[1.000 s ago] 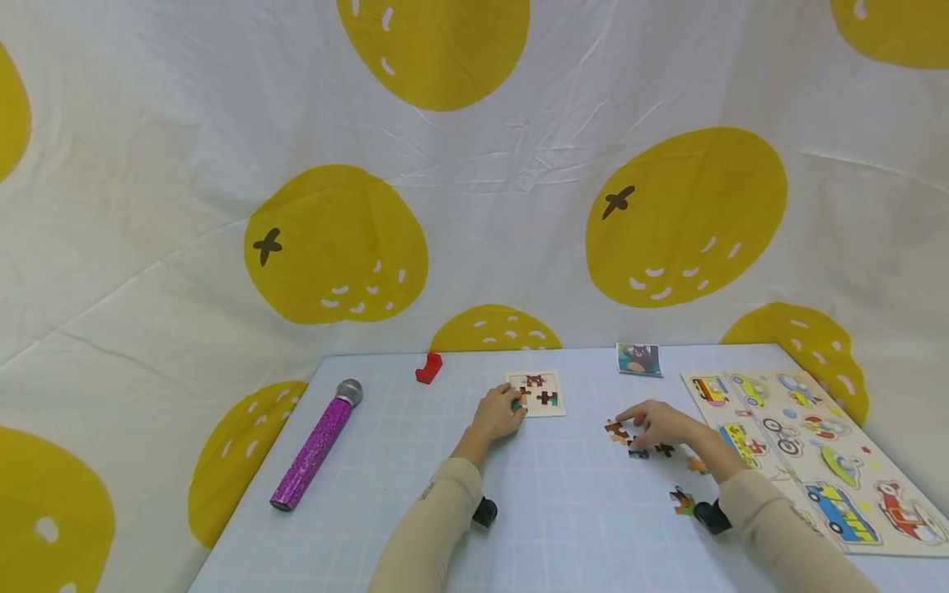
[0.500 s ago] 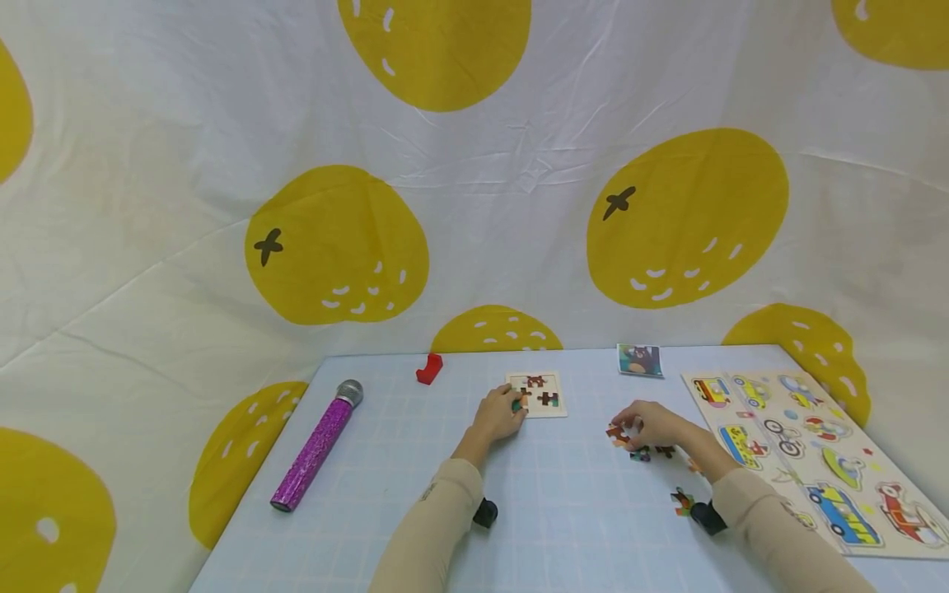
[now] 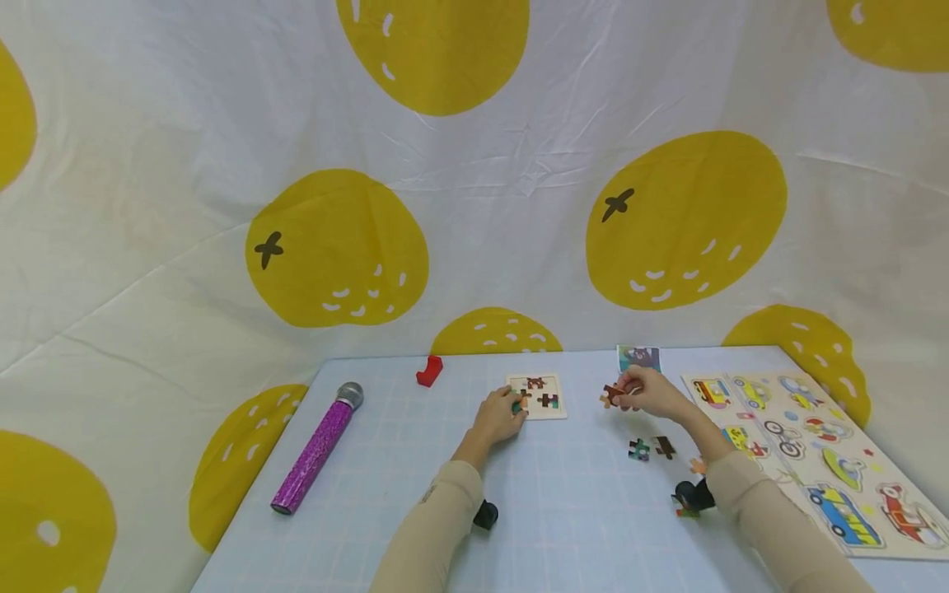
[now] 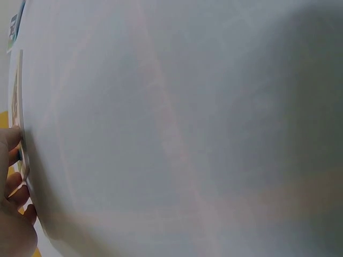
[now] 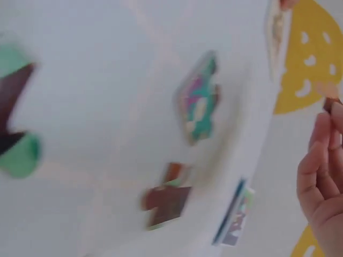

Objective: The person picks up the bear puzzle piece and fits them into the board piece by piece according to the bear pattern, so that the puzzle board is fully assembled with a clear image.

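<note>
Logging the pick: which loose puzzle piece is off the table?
The brown-and-orange piece pinched by the right hand; the other loose ones lie on the table.

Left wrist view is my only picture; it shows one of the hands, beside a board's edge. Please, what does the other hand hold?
Observer: The right hand pinches a brown-and-orange puzzle piece.
Operator: Thank you. I see the board only from its side. Are there any pieces inside it?
Observer: Yes, several pieces lie in the board.
Operator: And what lies at the far left of the table?
Observer: A purple microphone, its silver head pointing away from the person.
</note>
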Tool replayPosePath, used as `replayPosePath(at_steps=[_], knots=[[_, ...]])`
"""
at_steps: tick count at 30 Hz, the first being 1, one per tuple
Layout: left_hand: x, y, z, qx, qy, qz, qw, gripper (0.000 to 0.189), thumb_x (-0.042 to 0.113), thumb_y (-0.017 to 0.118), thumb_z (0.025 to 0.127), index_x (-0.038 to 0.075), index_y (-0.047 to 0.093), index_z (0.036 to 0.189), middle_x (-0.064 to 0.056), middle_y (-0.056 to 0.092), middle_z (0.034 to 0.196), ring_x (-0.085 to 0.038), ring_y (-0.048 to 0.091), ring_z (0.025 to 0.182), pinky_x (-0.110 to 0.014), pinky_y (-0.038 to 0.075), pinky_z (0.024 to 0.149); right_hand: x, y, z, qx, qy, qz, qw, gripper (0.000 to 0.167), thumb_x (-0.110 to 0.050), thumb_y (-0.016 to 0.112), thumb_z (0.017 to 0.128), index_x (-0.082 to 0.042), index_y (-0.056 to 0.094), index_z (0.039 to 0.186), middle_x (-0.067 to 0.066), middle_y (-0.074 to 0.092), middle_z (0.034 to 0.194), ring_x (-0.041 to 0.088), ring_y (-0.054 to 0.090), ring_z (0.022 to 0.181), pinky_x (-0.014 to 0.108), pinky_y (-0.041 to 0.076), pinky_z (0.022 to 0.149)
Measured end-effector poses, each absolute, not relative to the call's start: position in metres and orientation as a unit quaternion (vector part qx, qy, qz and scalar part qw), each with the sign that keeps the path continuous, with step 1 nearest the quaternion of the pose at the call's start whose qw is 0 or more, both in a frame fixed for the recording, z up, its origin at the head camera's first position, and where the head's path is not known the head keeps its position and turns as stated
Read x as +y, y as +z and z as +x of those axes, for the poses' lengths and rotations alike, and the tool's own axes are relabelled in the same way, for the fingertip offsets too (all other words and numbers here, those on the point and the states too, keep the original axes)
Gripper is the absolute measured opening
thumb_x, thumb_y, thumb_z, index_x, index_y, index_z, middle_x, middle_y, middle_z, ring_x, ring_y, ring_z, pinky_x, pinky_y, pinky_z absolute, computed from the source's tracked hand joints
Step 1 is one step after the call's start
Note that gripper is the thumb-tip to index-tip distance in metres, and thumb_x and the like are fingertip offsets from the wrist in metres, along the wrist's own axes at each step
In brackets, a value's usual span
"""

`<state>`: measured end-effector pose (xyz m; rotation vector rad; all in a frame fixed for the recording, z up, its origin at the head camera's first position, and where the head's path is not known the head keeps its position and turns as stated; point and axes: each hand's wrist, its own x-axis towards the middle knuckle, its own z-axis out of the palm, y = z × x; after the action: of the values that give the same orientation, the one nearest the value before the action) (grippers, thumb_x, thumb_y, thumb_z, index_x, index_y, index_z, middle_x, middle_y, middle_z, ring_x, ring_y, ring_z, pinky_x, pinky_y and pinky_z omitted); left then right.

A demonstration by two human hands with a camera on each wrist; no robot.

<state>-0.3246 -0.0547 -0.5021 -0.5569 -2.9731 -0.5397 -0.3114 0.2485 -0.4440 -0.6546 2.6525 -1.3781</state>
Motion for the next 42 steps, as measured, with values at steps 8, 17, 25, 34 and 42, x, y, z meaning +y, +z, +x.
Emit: replayPosePath(at_steps=[8,17,25,34,42], knots=[[-0.054,-0.503,-0.326,-0.969,-0.172,-0.174,0.033,0.037,0.026,0.057,0.093,0.007,0.060,0.125,-0.014,0.048,0.138,-0.031,0.045,0.126,-0.045,0.040,0.102,0.232,-0.407,-0.312,0.803,-0.558,-0.206,-0.044,0.047,-0.009,0.060,0.092,0.007,0.046,0.134,0.028,0.064,0.102,0.012,0.066,0.077,0.024,0.055,0.070],[-0.054,-0.503,-0.326,-0.969,-0.172,-0.177,0.026,0.038,0.026,0.056,0.093,0.007,0.059,0.126,-0.015,0.047,0.139,-0.032,0.045,0.126,-0.045,0.039,0.102,0.215,-0.392,-0.313,0.756,-0.611,-0.215,-0.096,0.042,-0.009,0.055,0.095,0.014,0.047,0.129,0.010,0.070,0.102,0.008,0.068,0.080,0.020,0.054,0.072],[-0.055,-0.503,-0.326,-0.968,-0.173,-0.178,0.029,0.038,0.026,0.056,0.093,0.008,0.059,0.126,-0.015,0.047,0.139,-0.031,0.045,0.126,-0.044,0.039,0.103,0.200,-0.394,-0.318,0.737,-0.631,-0.218,-0.106,0.037,-0.004,0.056,0.093,0.019,0.051,0.121,0.020,0.069,0.100,0.013,0.070,0.080,0.023,0.056,0.071],[-0.055,-0.501,-0.329,-0.967,-0.173,-0.183,0.031,0.037,0.027,0.056,0.093,0.008,0.059,0.125,-0.015,0.047,0.139,-0.031,0.045,0.127,-0.043,0.039,0.103,0.181,-0.400,-0.328,0.776,-0.609,-0.142,-0.079,0.037,-0.014,0.063,0.091,0.008,0.051,0.118,0.015,0.069,0.096,0.008,0.060,0.069,0.018,0.052,0.066],[-0.056,-0.499,-0.326,-0.967,-0.176,-0.181,0.024,0.037,0.026,0.057,0.093,0.008,0.060,0.125,-0.015,0.047,0.139,-0.032,0.045,0.126,-0.044,0.039,0.102,0.156,-0.430,-0.337,0.812,-0.567,-0.140,-0.014,0.039,-0.005,0.052,0.095,0.007,0.048,0.132,0.030,0.061,0.104,0.013,0.056,0.073,0.030,0.053,0.061]])
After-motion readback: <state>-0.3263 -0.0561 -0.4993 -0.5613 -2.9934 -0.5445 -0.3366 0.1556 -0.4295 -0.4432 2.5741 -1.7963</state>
